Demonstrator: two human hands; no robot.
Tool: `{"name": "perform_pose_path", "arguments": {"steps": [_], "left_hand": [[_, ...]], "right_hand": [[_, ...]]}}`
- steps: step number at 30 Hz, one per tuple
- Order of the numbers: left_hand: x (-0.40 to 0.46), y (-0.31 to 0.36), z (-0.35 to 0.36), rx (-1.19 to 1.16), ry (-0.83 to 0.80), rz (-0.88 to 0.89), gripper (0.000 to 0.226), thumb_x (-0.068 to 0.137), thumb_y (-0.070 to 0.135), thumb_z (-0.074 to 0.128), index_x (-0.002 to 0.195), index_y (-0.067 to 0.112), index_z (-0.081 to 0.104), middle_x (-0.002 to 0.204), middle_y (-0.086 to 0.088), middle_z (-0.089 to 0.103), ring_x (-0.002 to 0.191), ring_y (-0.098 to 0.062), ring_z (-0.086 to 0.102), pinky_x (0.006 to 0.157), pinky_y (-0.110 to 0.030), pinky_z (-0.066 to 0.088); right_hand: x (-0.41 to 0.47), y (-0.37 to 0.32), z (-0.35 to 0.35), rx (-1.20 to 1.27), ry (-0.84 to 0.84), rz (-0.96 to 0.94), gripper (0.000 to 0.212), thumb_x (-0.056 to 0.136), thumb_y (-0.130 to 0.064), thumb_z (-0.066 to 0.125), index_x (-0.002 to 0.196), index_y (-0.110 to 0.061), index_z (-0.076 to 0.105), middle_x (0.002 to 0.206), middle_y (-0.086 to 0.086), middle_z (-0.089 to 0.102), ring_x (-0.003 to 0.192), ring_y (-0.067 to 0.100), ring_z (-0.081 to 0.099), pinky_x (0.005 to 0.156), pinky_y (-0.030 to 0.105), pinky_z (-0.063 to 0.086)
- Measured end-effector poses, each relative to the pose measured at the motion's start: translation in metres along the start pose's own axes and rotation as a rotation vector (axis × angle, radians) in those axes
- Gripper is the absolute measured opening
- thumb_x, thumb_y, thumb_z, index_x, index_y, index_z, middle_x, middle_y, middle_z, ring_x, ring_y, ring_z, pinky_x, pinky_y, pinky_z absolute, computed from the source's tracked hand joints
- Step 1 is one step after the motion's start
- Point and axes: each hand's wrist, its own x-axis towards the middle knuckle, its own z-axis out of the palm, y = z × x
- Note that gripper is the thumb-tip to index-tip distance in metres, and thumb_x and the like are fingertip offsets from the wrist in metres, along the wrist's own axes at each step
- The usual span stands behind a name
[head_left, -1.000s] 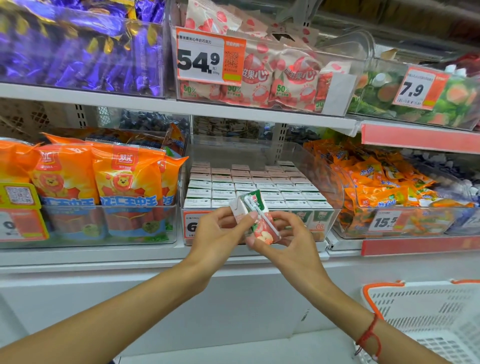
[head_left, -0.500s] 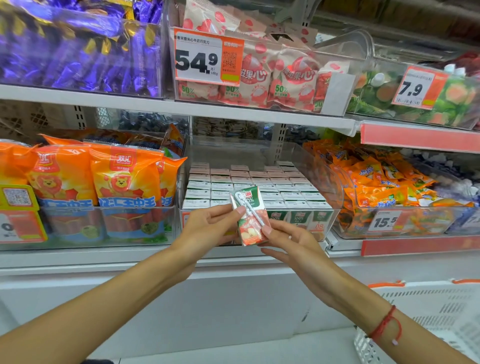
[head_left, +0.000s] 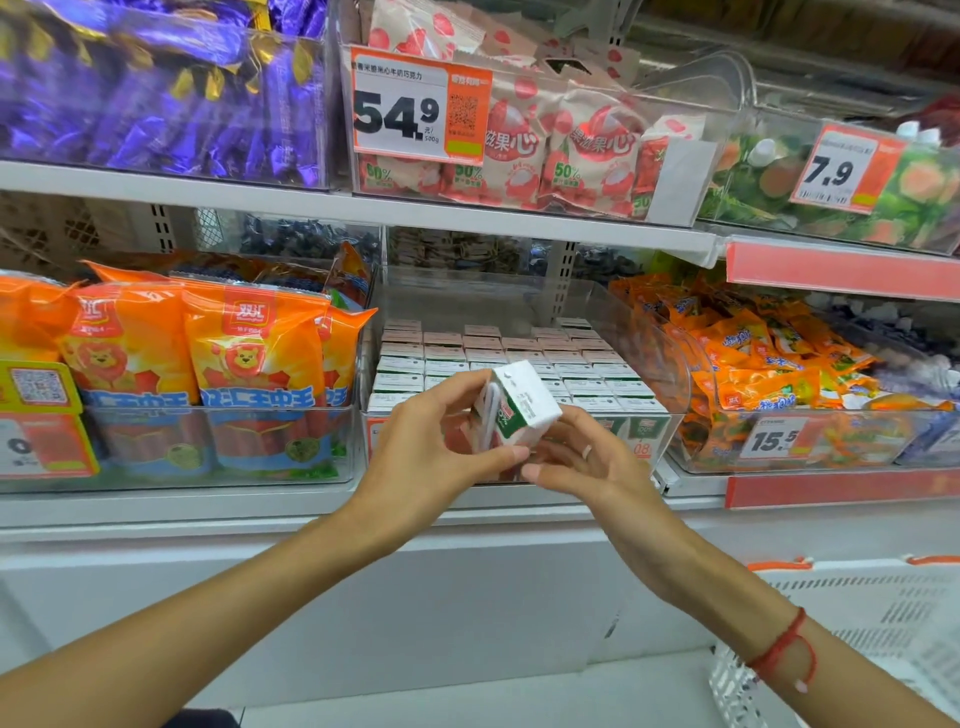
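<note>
The juice carton is already out of the clear bin that is carrying the rows of matching cartons; so the picking-up part appears done. The person is holding it in the air just in front of the front edge of the lower shelf, before the bin's front wall and above none of the other goods. It is tilting, with its white top face turning toward the camera and the wrapped straw showing along its left side.

The left hand is gripping the carton from the left; its fingers are curling over the upper edge while the thumb is pressing low on the near face. The right hand is cupping the carton from below and from the right; its fingers are bending round the lower corner, partly hidden behind the box, so both hands are clamping on the one carton.

By the look of it the person is turning the carton over to check it, which puts the work at about the middle. The white shopping basket is waiting well apart, low at the right, and the carton is not yet in it. What is left, as a judgement, is finishing the check, freeing one hand, and carrying the carton down and right into the basket, or setting it back in the bin. The orange sausage packs in the bin to the left are playing no part.
</note>
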Motion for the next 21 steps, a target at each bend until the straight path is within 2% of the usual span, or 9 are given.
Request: {"name": "perform_pose_path", "arguments": {"steps": [2,4,7,10,12,15,19,21], "left_hand": [[-0.001,-0.001,-0.003,0.127,0.016,0.092,0.061,0.074,0.022,0.083,0.122,0.041,0.051,0.113,0.032,0.056,0.107,0.015,0.053,0.086,-0.005,0.045],[-0.001,-0.003,-0.004,0.184,0.011,0.163,0.062,0.074,0.019,0.082,0.123,0.04,0.051,0.117,0.025,0.058,0.11,0.015,0.05,0.088,-0.003,0.042],[-0.003,-0.005,-0.002,0.241,0.001,0.241,0.064,0.074,0.013,0.082,0.124,0.038,0.05,0.119,0.029,0.054,0.111,0.019,0.047,0.09,-0.001,0.038],[-0.004,-0.006,0.002,0.253,0.0,0.26,0.064,0.075,0.013,0.081,0.124,0.038,0.048,0.118,0.035,0.048,0.112,0.019,0.046,0.089,-0.001,0.039],[-0.004,-0.007,0.004,0.247,0.004,0.251,0.062,0.076,0.016,0.081,0.125,0.037,0.049,0.118,0.031,0.052,0.113,0.015,0.048,0.089,-0.002,0.041],[-0.005,-0.008,0.007,0.225,0.008,0.218,0.058,0.076,0.021,0.081,0.126,0.03,0.054,0.123,0.017,0.06,0.113,0.003,0.054,0.09,-0.008,0.045],[-0.006,-0.006,0.008,0.122,-0.021,0.063,0.053,0.077,0.035,0.079,0.12,0.036,0.049,0.116,0.025,0.062,0.107,0.003,0.059,0.084,-0.013,0.051],[-0.004,-0.005,0.009,0.013,-0.02,-0.045,0.049,0.076,0.037,0.079,0.114,0.036,0.048,0.111,0.027,0.064,0.103,0.006,0.061,0.082,-0.016,0.053]], "right_hand": [[0.001,-0.001,-0.004,0.101,-0.048,0.023,0.059,0.072,-0.014,0.068,0.13,-0.02,0.056,0.122,-0.003,0.067,0.12,0.011,0.059,0.103,0.03,0.042],[0.0,-0.001,-0.005,0.16,-0.084,0.029,0.055,0.077,-0.021,0.065,0.132,-0.021,0.056,0.126,-0.003,0.066,0.123,0.012,0.057,0.107,0.032,0.039],[-0.001,-0.001,-0.003,0.114,-0.026,0.018,0.04,0.081,-0.045,0.068,0.118,-0.029,0.067,0.121,-0.004,0.068,0.119,0.013,0.06,0.107,0.035,0.04],[0.001,0.002,-0.004,0.061,0.083,-0.003,0.041,0.073,-0.053,0.07,0.106,-0.028,0.071,0.11,-0.006,0.072,0.109,0.013,0.065,0.102,0.034,0.046],[0.0,0.002,-0.005,0.049,0.097,-0.037,0.04,0.072,-0.053,0.068,0.103,-0.029,0.072,0.106,-0.006,0.074,0.103,0.011,0.068,0.094,0.025,0.052],[-0.001,0.001,-0.005,0.021,0.114,-0.103,0.033,0.076,-0.052,0.065,0.099,-0.03,0.074,0.1,-0.008,0.075,0.096,0.006,0.069,0.081,0.012,0.052],[0.0,0.0,-0.007,0.008,0.1,-0.145,0.023,0.083,-0.046,0.058,0.093,-0.034,0.075,0.097,-0.01,0.075,0.092,0.004,0.07,0.074,0.008,0.049],[-0.001,0.001,-0.008,-0.076,0.112,-0.184,0.019,0.088,-0.035,0.061,0.105,-0.038,0.068,0.102,-0.015,0.074,0.097,0.0,0.068,0.078,0.01,0.05]]}}
